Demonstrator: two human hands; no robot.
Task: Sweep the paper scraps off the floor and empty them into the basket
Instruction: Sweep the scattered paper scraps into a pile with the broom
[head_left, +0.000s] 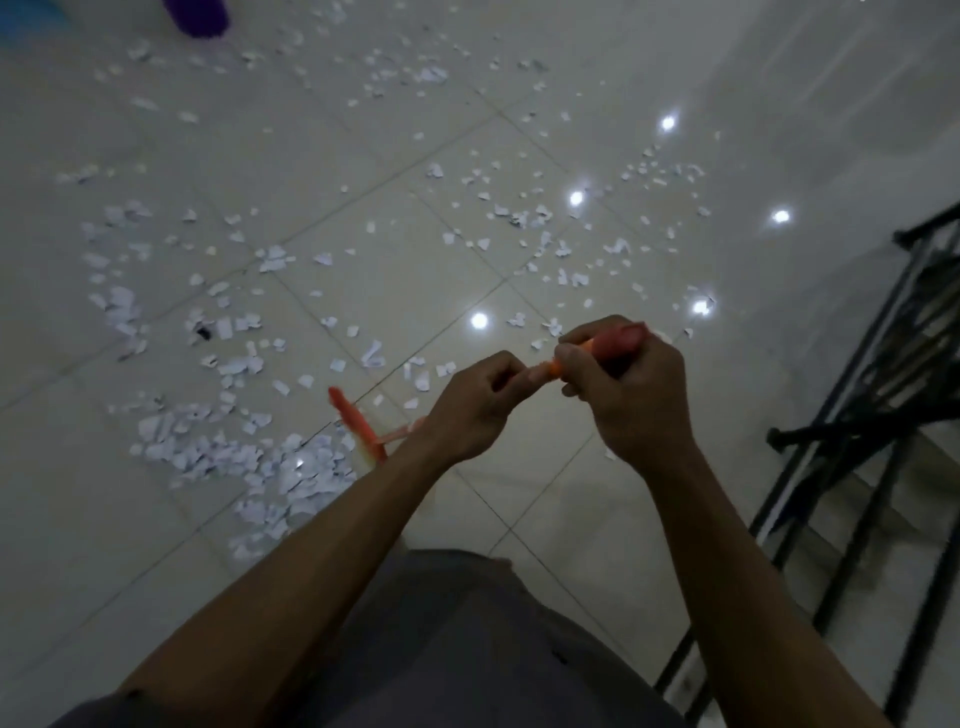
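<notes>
Nearest me, my left hand (467, 410) and right hand (618, 384) both have their fingers curled round the orange broom handle (555, 368), the right one at its top end. Just past my left wrist the blurred broom head (358, 431) looks to be down at the floor (519, 519), at the right edge of a gathered heap of paper scraps (270, 467).

My worry is that a quick stroke would fan these light pieces back out of the heap. A swing to the right could knock the handle on the black metal rack (883, 395), or push scraps under it.

Farther off, loose scraps (519, 213) lie all over the tiles, so much sweeping remains. A purple thing (195, 15) is cut off at the far edge, and I cannot tell whether it is the basket.
</notes>
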